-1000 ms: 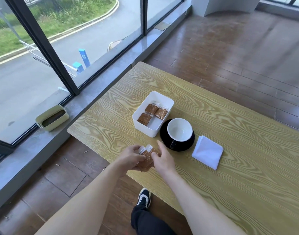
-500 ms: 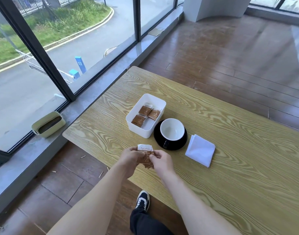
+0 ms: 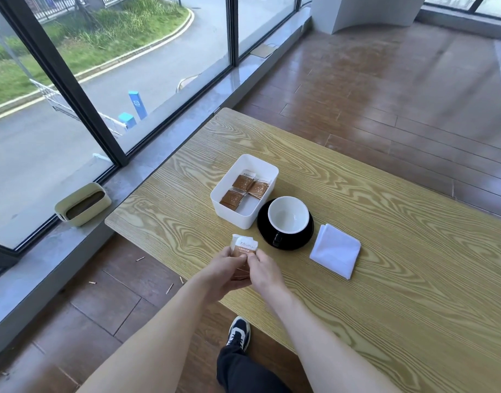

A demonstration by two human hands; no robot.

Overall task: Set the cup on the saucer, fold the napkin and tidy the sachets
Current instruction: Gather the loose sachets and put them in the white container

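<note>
A cup [image 3: 288, 215], black outside and white inside, stands on a black saucer [image 3: 300, 242] on the wooden table [image 3: 385, 251]. To its right lies a folded white napkin [image 3: 335, 251]. Left of the cup, a white box [image 3: 235, 214] holds several brown sachets [image 3: 245, 188]. Near the table's front edge, my left hand [image 3: 226, 269] and my right hand [image 3: 264, 269] together hold a small upright stack of brown-and-white sachets [image 3: 243, 248], fingers closed on its sides.
A pale green container [image 3: 83, 204] sits on the grey window sill to the left. Tall windows run along that side. My leg and shoe [image 3: 238, 333] show below the table edge. Small scraps lie on the wooden floor.
The stack of sachets has been turned upright between both hands and lifted a little toward the box. The view shifted slightly; cup, napkin and box stay put.
</note>
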